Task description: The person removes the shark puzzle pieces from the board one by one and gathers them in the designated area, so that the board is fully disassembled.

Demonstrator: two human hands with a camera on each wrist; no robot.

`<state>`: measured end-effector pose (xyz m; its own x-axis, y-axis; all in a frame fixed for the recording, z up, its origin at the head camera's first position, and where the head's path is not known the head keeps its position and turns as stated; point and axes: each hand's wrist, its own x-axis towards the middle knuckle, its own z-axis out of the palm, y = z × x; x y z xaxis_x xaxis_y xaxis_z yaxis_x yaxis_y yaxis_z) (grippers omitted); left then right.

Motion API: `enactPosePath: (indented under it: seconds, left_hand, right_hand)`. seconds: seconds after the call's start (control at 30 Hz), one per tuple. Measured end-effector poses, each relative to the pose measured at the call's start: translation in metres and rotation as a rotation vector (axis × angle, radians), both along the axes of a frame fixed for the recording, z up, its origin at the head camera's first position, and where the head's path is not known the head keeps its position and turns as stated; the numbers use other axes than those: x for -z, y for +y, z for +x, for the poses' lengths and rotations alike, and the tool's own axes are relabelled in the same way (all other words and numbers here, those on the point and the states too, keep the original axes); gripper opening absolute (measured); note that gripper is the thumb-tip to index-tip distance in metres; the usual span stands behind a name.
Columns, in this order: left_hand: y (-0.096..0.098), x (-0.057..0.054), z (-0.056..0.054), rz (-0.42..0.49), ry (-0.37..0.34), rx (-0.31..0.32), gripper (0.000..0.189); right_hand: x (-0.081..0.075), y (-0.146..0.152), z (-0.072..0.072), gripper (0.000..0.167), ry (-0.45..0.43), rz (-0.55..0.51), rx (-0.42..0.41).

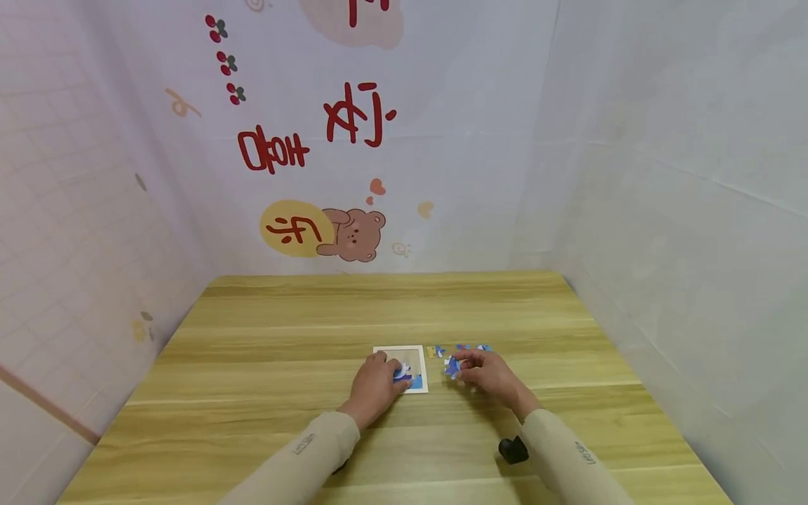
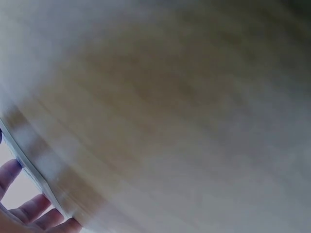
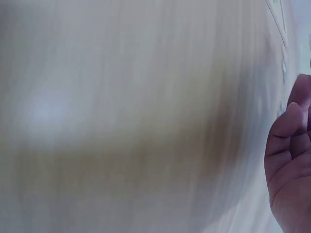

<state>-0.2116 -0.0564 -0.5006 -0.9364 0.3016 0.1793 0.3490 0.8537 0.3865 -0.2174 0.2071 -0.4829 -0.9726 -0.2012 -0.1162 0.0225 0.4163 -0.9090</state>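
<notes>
A small puzzle tray (image 1: 401, 347) with a white frame lies on the wooden table, with a few blue and white pieces (image 1: 415, 382) in its lower part. My left hand (image 1: 376, 384) rests over the tray's left side, thumb near the placed pieces. In the left wrist view its fingers (image 2: 34, 208) touch the frame's pale edge. Just right of the tray, my right hand (image 1: 491, 375) pinches a blue and white puzzle piece (image 1: 452, 366) between thumb and fingers. The right wrist view shows curled fingers (image 3: 286, 121); the piece cannot be made out there.
Several loose puzzle pieces (image 1: 435, 351) lie behind the right hand, some partly hidden by it. A black object (image 1: 513, 450) sits by the right sleeve. The wooden table (image 1: 284, 315) meets a printed white cloth (image 1: 467, 140) behind and at both sides.
</notes>
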Motion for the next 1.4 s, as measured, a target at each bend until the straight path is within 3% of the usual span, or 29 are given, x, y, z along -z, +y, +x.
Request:
enactPosePath:
  seconds: [0.23,0.53,0.77,1.07,1.4]
  left_hand:
    - [-0.005,0.002,0.0,-0.019,0.004,0.0,0.035]
    - [-0.003,0.006,0.001,-0.003,-0.009,0.016,0.035]
    - [-0.001,0.009,0.0,-0.015,0.002,0.012,0.035]
    - [0.001,0.004,-0.001,-0.018,-0.003,0.017,0.036]
    - [0.002,0.004,-0.003,-0.041,0.006,0.003,0.038]
  right_hand:
    - [-0.003,0.039,0.002,0.04,-0.019,0.019,-0.01]
    - [0.008,0.083,0.002,0.038,-0.085,0.03,-0.04]
    - [0.013,0.087,-0.001,0.039,-0.095,0.056,-0.056]
    - [0.013,0.086,-0.004,0.036,-0.075,0.071,-0.059]
    - [0.011,0.081,-0.004,0.034,-0.002,0.151,-0.062]
